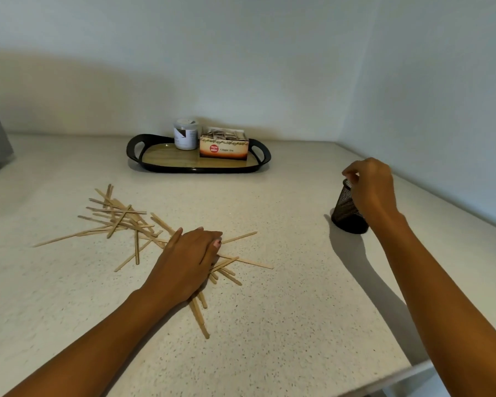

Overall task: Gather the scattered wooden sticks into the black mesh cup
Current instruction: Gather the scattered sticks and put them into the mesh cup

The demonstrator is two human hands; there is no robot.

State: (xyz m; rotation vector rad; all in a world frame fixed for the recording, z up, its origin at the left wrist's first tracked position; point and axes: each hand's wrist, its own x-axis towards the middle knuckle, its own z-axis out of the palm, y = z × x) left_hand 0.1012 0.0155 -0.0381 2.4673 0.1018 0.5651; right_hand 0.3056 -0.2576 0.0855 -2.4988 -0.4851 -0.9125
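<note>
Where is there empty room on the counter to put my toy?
Bare counter lies between the tray and the cup, and along the near edge. Crowded: sticks spread under and around the left hand.

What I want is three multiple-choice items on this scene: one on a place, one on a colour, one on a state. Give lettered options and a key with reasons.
1. Where does the cup stand?
A. left of the sticks
B. right of the sticks
C. among the sticks

2. What colour is the tray rim?
A. black
B. red
C. white

3. What is the right hand doing?
A. lying flat on the counter
B. lifting the tray
C. pinching the cup's rim

Key:
1 B: the cup stands apart from the sticks, far to their right.
2 A: the rim and both handles are black.
3 C: its fingers close on the top edge of the cup.
</note>
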